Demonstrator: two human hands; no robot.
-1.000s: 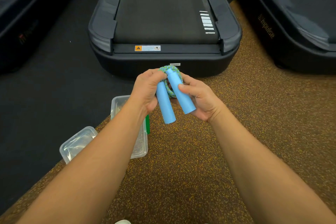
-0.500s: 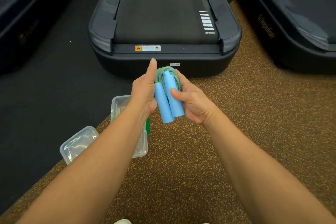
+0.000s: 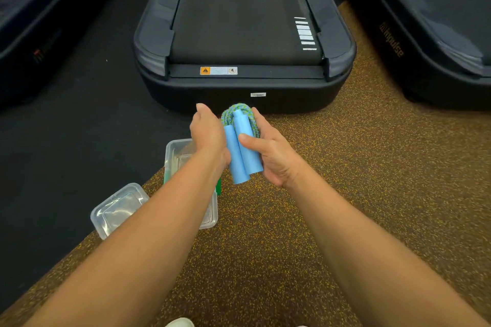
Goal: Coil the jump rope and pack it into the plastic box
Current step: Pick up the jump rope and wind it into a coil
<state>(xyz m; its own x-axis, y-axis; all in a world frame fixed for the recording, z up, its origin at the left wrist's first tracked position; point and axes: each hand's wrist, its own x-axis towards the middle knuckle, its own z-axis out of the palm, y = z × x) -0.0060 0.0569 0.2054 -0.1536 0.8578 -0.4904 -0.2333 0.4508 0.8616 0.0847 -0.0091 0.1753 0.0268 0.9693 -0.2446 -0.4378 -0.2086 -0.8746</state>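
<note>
Coiled blue jump rope [image 3: 240,138] above open plastic box [image 3: 174,151].

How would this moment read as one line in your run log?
jump rope: coiled, held in air | right hand: gripping | left hand: alongside | plastic box: open, empty

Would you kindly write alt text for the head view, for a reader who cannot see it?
Two bare hands hold a coiled jump rope with blue handles: the right hand grips it, the left hand is flat against it. On the speckled floor below lie a clear plastic box and lid, before a treadmill.
</note>
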